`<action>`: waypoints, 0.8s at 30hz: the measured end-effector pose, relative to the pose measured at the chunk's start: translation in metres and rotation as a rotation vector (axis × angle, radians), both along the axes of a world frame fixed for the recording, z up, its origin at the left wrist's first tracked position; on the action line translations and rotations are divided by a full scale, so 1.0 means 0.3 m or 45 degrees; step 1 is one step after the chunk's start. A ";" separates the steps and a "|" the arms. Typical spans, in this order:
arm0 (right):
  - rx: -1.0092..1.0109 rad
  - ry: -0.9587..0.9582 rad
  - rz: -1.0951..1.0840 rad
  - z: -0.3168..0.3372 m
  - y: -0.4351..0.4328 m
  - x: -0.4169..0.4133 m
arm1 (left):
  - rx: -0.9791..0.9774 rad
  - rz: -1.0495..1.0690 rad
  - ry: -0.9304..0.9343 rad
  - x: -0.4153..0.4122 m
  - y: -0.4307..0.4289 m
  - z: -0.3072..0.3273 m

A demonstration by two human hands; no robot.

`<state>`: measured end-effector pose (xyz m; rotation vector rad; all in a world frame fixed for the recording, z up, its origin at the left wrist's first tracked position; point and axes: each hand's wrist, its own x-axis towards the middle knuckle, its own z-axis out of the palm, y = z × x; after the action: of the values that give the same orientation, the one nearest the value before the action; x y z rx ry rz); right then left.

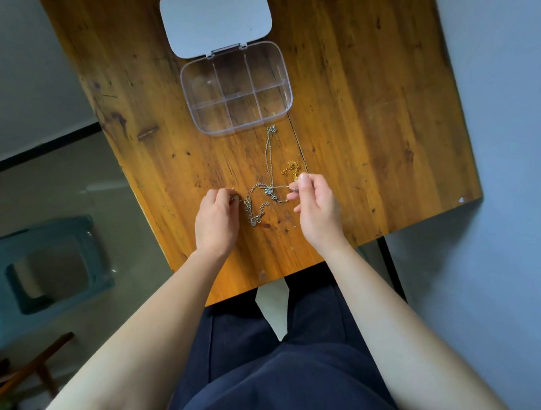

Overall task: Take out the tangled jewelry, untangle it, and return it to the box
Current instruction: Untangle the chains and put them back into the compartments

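We sit at a wooden table (pixel 367 109) with both hands over its near part. Our left hand (pixel 216 219) has its fingertips pinched together on one end of a silver chain (pixel 255 210), which lies in loose loops on the wood just right of that hand. Our right hand (pixel 317 209) has thumb and forefinger closed on a thin silver strand that runs left to a small knot (pixel 268 191) of tangled chain between the two hands. From that knot a longer silver necklace (pixel 270 157) stretches away toward the far side, ending in a small pendant close to the box. A gold chain (pixel 291 168) lies bunched on the table just beyond our right fingers; we cannot tell whether it touches them.

The box (pixel 236 88) is clear plastic, divided into six compartments, all without jewelry, and it stands open in the middle of the table. Its lid (pixel 215 21) is folded back flat on the far side, hinged to the box.
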<state>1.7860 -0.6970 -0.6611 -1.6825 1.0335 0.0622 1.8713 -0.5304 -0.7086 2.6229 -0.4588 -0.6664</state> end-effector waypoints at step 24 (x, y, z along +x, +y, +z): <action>1.049 -0.679 -0.437 0.355 -0.184 0.246 | -0.050 0.321 0.229 0.060 -0.016 0.001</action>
<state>1.8599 -0.7522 -0.5545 -0.7004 0.7207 -0.1605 1.8894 -0.5352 -0.7085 2.4972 -0.0850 -0.7896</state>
